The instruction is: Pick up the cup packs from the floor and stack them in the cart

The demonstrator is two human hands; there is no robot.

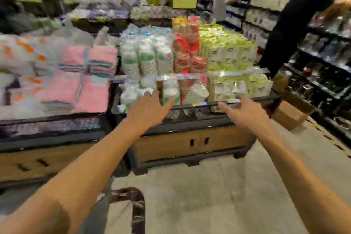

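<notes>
Both my arms stretch forward toward a wheeled display cart (190,144) with a wooden base and black frame. Several cup packs (146,59) in clear wrap stand upright on its upper tier, white-and-green ones on the left, red ones (190,51) in the middle. More cup packs (196,93) lie on the lower tier behind the front rail. My left hand (148,110) hovers with fingers spread just before the lower packs and holds nothing. My right hand (245,110) is spread too, at the front rail, holding nothing. The frame is blurred.
Yellow-green packets (228,51) fill the cart's right side. A table of pink folded cloths (76,85) stands to the left. A person in black (292,24) stands at the shelves (322,59) on the right, beside a cardboard box (290,112). A dark curved handle (136,207) is near my feet.
</notes>
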